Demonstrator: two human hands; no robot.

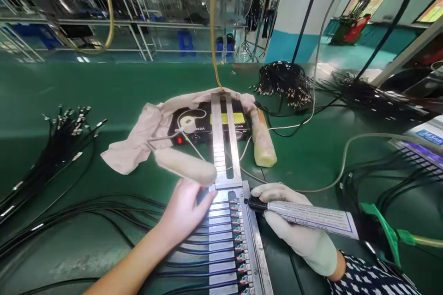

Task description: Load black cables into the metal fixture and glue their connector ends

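Note:
A long metal jig (223,239) lies in front of me, holding a row of black cables with small connectors (238,239) bared at their ends. My left hand (187,207), bare, is closed at the jig's left edge, its thumb on the metal. A pale rounded sleeve-like piece (185,166) covers some of its fingers from view. My right hand (294,226), in a white glove, is closed around a labelled glue syringe (311,216). The syringe's black nozzle end points left, close beside the topmost connectors. A green cap (380,230) with a hose sits at its rear.
Behind the jig stands a black controller box (197,131) with a red light, draped with pale wrapping (138,138). Cable bundles lie left (65,143) and back right (284,83). A boxed unit marked 365nm (429,136) is at the right. A yellow hose (213,23) hangs down.

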